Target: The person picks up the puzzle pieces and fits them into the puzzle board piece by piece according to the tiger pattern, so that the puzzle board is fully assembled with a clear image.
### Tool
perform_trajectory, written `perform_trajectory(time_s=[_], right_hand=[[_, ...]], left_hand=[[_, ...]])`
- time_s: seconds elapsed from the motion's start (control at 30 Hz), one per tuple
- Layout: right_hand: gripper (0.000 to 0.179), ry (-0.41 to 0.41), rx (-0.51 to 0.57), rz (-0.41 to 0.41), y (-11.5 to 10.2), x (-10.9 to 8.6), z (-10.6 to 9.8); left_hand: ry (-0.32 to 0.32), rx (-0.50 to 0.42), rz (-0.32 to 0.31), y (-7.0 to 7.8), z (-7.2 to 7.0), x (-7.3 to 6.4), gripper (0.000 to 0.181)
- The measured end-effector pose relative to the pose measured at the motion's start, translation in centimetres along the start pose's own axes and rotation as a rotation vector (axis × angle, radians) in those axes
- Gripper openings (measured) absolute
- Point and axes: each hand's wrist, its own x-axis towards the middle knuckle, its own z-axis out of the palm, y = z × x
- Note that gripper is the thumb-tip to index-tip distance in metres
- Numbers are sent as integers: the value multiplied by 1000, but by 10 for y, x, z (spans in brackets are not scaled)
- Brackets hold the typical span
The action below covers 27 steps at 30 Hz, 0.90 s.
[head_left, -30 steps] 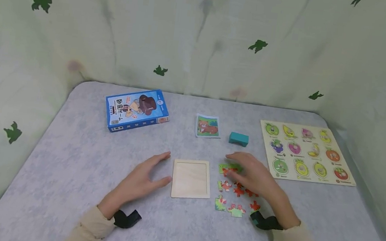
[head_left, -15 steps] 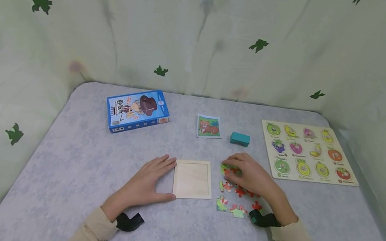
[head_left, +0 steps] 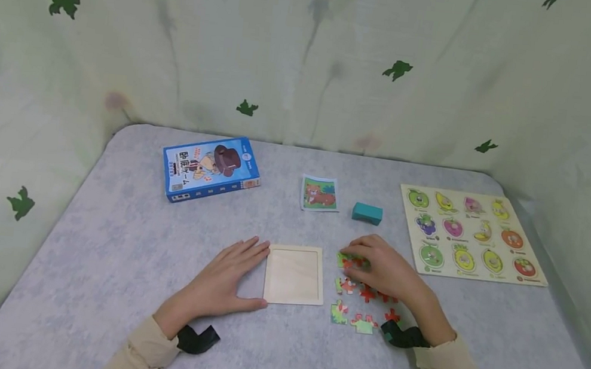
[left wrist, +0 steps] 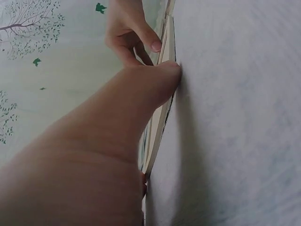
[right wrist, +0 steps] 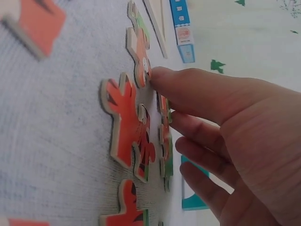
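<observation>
In the head view, a shallow square wooden tray (head_left: 293, 276) lies flat in the middle. The left hand (head_left: 217, 281) rests along its left side, fingers outstretched to the far corner and thumb at the near corner. From the left wrist, the thumb (left wrist: 162, 77) shows against the tray's edge. Several orange-and-green jigsaw pieces (head_left: 367, 293) are laid out in rows right of the tray. The right hand (head_left: 381, 266) bends over the back row, thumb and fingertips at opposite edges of the back-left jigsaw piece (head_left: 342, 260). The right wrist view shows the thumb (right wrist: 188, 87) close to the pieces.
A bear picture card (head_left: 319, 194) and a teal block (head_left: 367, 213) lie behind the tray. Further left is a blue game box (head_left: 210, 169). A fruit board (head_left: 474, 236) lies at the right. A patterned cloth (head_left: 308, 59) hangs behind the table.
The left hand has moved right onto the tray's edge and spread along it. The right hand's fingers have lowered and closed in on the back-left jigsaw piece. Over the last half second both stay nearly still.
</observation>
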Motion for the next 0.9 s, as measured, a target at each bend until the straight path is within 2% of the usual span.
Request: perform_trajectory(time_s=[0.33, 0.67, 0.9], right_hand=[[36, 10, 13, 14, -2, 1, 2], [36, 24, 32, 14, -8, 5, 0], [36, 37, 41, 7, -14, 15, -2]], left_hand=[[-13, 24, 1, -2, 3, -1, 101], [-27, 9, -12, 0, 2, 0, 100], [1, 21, 8, -1, 0, 0, 100]])
